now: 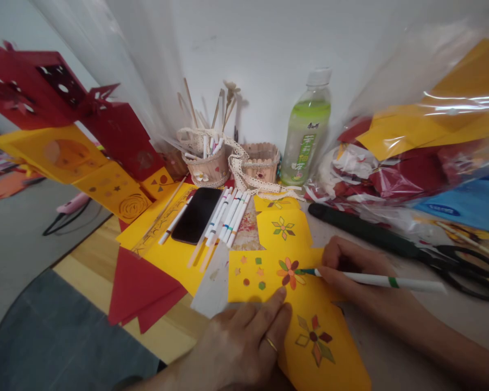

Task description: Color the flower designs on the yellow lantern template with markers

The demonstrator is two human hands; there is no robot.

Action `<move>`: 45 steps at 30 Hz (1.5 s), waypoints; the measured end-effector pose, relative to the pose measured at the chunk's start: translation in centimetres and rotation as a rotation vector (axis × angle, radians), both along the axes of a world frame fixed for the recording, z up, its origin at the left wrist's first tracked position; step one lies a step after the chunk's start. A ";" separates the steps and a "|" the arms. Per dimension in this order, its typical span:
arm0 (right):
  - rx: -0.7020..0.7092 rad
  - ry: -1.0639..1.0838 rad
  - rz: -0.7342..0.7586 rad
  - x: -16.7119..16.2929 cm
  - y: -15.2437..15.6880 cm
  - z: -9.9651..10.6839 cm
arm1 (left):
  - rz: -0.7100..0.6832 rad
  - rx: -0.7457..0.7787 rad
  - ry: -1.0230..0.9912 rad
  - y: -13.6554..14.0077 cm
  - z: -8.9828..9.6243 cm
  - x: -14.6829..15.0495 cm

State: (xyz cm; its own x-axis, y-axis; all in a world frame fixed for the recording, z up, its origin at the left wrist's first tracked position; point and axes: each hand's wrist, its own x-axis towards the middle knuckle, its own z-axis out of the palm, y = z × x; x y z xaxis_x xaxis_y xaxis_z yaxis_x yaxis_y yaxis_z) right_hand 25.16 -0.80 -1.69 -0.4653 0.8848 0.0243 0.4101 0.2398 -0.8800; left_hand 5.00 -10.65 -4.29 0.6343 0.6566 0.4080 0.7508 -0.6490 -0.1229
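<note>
My right hand (354,271) is closed around a white felt-tip pen (375,279) with a green band. Its dark tip touches a petal of the coloured flower on a yellow paper cutout (244,294). The petals are orange, green and dark red; small coloured stars, dots and other shapes sit to the left of them. My left hand (248,339) rests on the paper just below, its index finger stretched out beside the flower and a ring on one finger. Another flower with pointed petals shows on the lower panel, and one more on the panel above.
Several white markers (228,214) lie beside a black phone (196,215). Behind stand a pen basket (209,169) and a green drink bottle (307,133). Black-handled scissors (468,266) lie at right, near a plastic bag of paper scraps (411,157). Red paper (140,293) lies at left.
</note>
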 end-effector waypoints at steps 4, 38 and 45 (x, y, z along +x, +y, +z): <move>-0.022 0.001 -0.002 -0.2 0.1 0.1 | -0.009 -0.028 0.017 0.0 0.0 -0.1; 0.010 -0.013 -0.018 0.1 0.2 0.0 | 0.027 0.058 -0.029 0.1 -0.4 0.1; 0.034 -0.025 -0.014 0.1 0.2 0.0 | 0.013 0.047 -0.048 0.1 0.1 0.2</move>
